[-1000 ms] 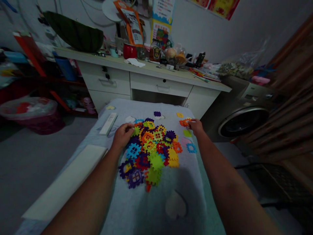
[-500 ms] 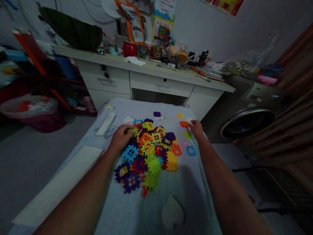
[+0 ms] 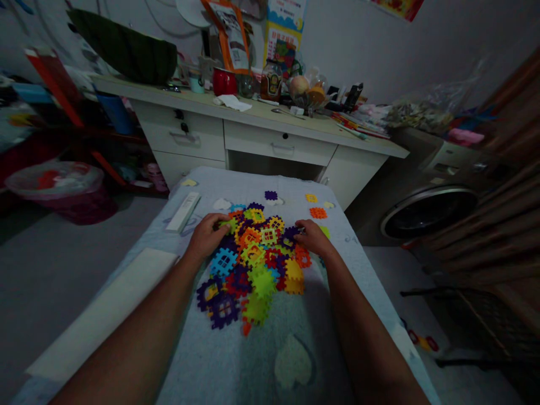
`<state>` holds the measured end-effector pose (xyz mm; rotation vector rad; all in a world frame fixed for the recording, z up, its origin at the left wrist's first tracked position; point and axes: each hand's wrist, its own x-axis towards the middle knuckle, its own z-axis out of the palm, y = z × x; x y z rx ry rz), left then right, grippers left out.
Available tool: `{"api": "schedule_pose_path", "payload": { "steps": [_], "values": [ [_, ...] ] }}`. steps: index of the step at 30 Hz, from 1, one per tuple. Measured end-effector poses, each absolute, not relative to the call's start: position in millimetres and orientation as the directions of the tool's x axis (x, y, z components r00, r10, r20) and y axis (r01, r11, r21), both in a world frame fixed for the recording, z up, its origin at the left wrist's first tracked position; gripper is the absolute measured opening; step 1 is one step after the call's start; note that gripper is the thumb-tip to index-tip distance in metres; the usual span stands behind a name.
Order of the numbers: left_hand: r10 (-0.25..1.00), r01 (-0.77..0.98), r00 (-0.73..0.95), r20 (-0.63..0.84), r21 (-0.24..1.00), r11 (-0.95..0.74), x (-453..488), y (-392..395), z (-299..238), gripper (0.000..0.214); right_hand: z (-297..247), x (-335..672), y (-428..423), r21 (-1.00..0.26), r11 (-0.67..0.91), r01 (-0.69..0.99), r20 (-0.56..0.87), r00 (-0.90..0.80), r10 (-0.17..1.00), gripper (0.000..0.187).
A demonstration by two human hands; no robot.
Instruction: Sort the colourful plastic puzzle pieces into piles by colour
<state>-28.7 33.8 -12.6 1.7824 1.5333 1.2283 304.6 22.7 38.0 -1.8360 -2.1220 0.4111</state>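
A pile of toothed plastic building pieces [image 3: 253, 253] in several colours lies on the blue cloth. At the pile's left edge my left hand [image 3: 208, 233] has its fingers bent around a lime green building piece [image 3: 230, 226]. Across from it, my right hand [image 3: 314, 236] closes its fingertips on a purple building piece [image 3: 289, 234] at the pile's right side. An orange piece [image 3: 318, 213], a small yellow piece [image 3: 311, 198] and a dark purple piece [image 3: 270, 195] lie apart on the cloth. Beneath my right hand, a lime green piece [image 3: 324, 231] is partly hidden.
A white narrow box [image 3: 183, 212] lies left of the pile, and a long white board [image 3: 105, 309] runs beside my left forearm. Behind the cloth-covered surface stands a white desk [image 3: 261, 124] loaded with jars and bags. A washing machine [image 3: 426, 191] is at the right.
My right hand has moved left from the loose orange piece to the purple piece on the pile. The orange piece stays where it was. My left hand has hardly moved.
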Motion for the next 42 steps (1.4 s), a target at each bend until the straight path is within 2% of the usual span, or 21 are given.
{"api": "schedule_pose_path", "payload": {
  "steps": [4, 11, 17, 22, 24, 27, 32, 34, 38, 42],
  "values": [
    [0.950, 0.503, -0.035, 0.309, 0.827, -0.250, -28.2, 32.7, -12.0, 0.029, 39.4, 304.1, 29.9, -0.410, 0.136, 0.902, 0.013, -0.143, 0.990, 0.027],
    [0.951, 0.497, -0.036, 0.307, 0.831, -0.249, -29.6, 35.1, -15.8, 0.029, 39.4, 305.2, 39.5, -0.568, 0.010, 0.823, -0.033, -0.035, 0.999, 0.011],
    [0.953, 0.495, -0.036, 0.300, 0.834, -0.244, -30.2, 36.3, -18.0, 0.027, 32.7, 314.4, 41.6, -0.572, -0.005, 0.820, -0.037, -0.020, 0.999, 0.020],
    [0.951, 0.480, -0.028, 0.307, 0.839, -0.257, -30.1, 37.9, -20.2, 0.027, 33.0, 315.0, 43.3, -0.519, 0.023, 0.855, -0.081, -0.076, 0.994, 0.014],
    [0.950, 0.478, -0.026, 0.310, 0.839, -0.260, -30.2, 38.3, -20.5, 0.027, 36.2, 314.0, 43.5, -0.533, -0.001, 0.846, -0.097, -0.060, 0.993, 0.013],
    [0.952, 0.474, -0.036, 0.304, 0.844, -0.252, -29.8, 37.9, -19.1, 0.027, 43.3, 315.0, 42.4, -0.633, -0.053, 0.773, -0.093, -0.008, 0.996, 0.010],
    [0.956, 0.461, -0.028, 0.293, 0.852, -0.248, -28.6, 37.3, -15.7, 0.027, 57.8, 321.6, 42.7, -0.844, -0.138, 0.518, -0.176, -0.026, 0.984, 0.010],
    [0.956, 0.463, -0.030, 0.291, 0.852, -0.245, -28.1, 37.4, -14.6, 0.027, 62.3, 322.4, 47.0, -0.897, -0.124, 0.425, -0.149, -0.026, 0.988, 0.013],
    [0.953, 0.481, -0.037, 0.301, 0.841, -0.247, -26.6, 37.0, -11.7, 0.026, 63.2, 313.2, 65.4, -0.953, -0.044, 0.299, -0.017, 0.092, 0.996, 0.017],
    [0.950, 0.479, -0.038, 0.311, 0.840, -0.255, -24.6, 35.2, -8.0, 0.026, 55.3, 289.4, 93.7, -0.940, 0.005, 0.341, 0.065, 0.166, 0.984, 0.015]
  ]
}}
